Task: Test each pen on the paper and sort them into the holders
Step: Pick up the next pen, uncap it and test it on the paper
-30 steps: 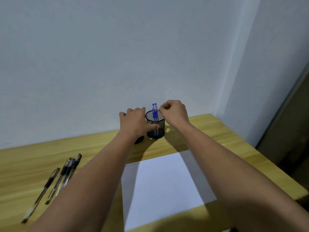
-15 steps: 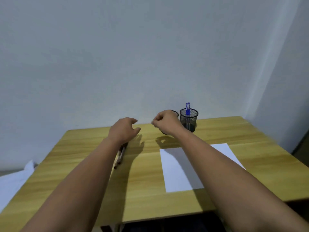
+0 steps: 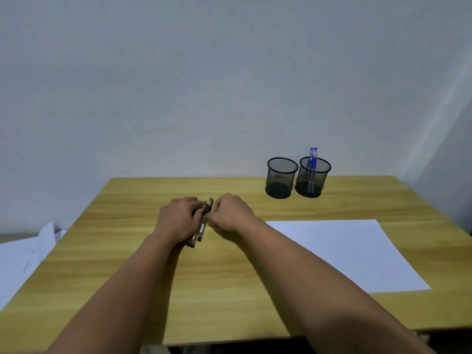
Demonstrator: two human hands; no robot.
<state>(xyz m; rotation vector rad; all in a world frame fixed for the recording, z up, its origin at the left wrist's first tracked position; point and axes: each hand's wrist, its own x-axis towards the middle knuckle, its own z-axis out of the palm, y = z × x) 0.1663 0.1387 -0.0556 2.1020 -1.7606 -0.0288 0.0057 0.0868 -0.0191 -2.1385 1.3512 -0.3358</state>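
Black pens (image 3: 201,226) lie bunched on the wooden table (image 3: 229,290), and both hands meet over them, likely to single one out for testing. Left hand (image 3: 177,219) curls around the bundle; right hand (image 3: 229,214) pinches at one pen. White paper (image 3: 344,254) waits at three o'clock; mesh holders (image 3: 281,178) stand at one o'clock, the right-hand one holding blue pens (image 3: 312,159).

Wooden table (image 3: 229,290) — white sheets (image 3: 23,256) (lower left) beside it.

my left hand (image 3: 178,221) grips black pens (image 3: 201,223) | my right hand (image 3: 229,213) pinches them, fingers curled | holders (image 3: 281,177) well beyond my fingertips
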